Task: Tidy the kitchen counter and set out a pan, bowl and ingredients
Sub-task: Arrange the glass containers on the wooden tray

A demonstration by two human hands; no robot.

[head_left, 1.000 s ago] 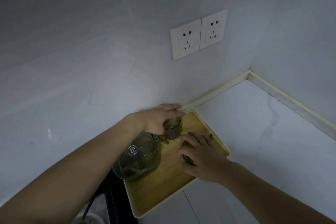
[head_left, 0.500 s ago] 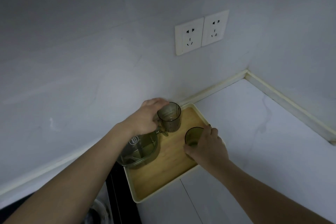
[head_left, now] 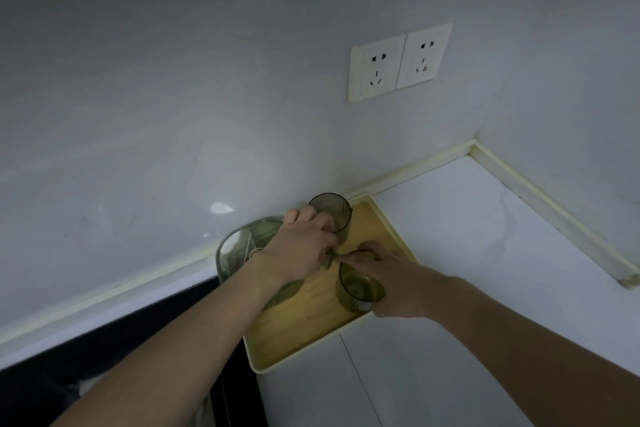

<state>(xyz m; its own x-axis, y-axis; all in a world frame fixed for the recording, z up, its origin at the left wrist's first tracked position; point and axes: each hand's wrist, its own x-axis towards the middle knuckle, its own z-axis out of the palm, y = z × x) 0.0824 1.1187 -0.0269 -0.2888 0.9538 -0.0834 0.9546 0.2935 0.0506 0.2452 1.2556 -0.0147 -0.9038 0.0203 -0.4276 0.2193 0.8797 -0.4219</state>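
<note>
A cream-rimmed tray (head_left: 298,362) with a wooden floor lies on the white counter against the back wall. My left hand (head_left: 299,248) grips an upright green-tinted glass cup (head_left: 334,215) at the tray's far end. My right hand (head_left: 391,279) holds a second green glass cup (head_left: 356,288), tilted toward me, over the tray's near right side. A green glass pitcher (head_left: 239,250) stands at the tray's left edge, partly hidden by my left wrist.
Two white wall sockets (head_left: 398,62) sit above the tray. A cream sealing strip (head_left: 554,208) runs along the counter's back and right edges. A dark hob or sink opening (head_left: 104,340) lies left of the tray. Bare white counter (head_left: 485,253) stretches to the right.
My right hand has drawn its cup toward me and tilted it. My left hand has kept its hold on the far cup, and the camera has shifted its view of the tray.
</note>
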